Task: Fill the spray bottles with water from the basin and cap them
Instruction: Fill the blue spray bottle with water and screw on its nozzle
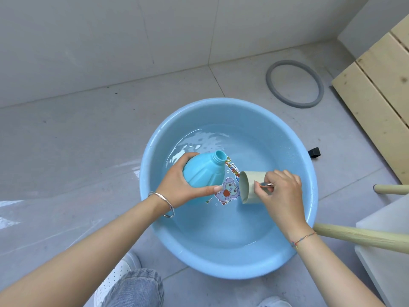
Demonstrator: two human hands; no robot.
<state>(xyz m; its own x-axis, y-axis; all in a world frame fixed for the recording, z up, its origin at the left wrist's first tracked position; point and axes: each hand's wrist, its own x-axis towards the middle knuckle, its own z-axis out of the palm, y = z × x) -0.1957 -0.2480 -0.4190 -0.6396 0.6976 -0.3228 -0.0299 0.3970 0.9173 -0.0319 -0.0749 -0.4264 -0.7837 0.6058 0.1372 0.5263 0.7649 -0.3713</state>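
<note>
Bottle and cup over the basin (155,138)
Left hand (179,185) grips the uncapped blue bottle (203,171); right hand (281,193) holds a beige cup (252,187), tipped sideways.

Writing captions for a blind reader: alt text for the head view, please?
Over a blue basin of water, the left hand holds an uncapped blue bottle tilted, while the right hand grips a beige cup on its side, mouth toward the bottle. A grey ring lies on the tiled floor behind.
</note>
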